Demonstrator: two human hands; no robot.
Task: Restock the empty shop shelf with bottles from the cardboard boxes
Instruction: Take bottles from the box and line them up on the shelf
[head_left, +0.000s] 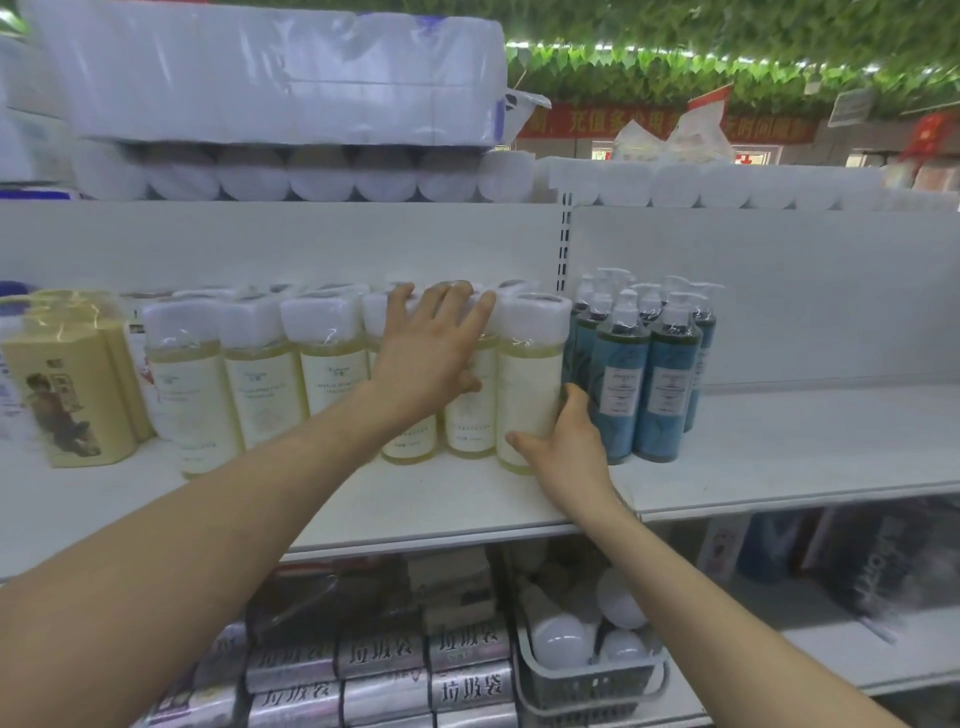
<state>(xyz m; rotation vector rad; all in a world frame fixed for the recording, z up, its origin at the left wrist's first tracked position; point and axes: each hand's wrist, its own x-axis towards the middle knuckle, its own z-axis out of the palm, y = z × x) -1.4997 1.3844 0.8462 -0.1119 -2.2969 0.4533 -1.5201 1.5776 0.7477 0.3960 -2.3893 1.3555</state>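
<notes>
Right hand (561, 436) grips tall pale-yellow white-capped plastic bottle (530, 384) low, near front edge of white metal shelf (779, 457). Left hand (436, 348) lies flat, fingers straight, on neighbouring bottles (332, 374). Risk: low grip tips it against teal pump bottles (644, 379) just beside, toppling them.

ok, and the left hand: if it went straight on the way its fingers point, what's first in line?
The left hand lies on the pale bottles' white caps, fingers pointing up and back. First in line: probably rear-row caps, then the shelf's back panel; depth unclear.
</notes>
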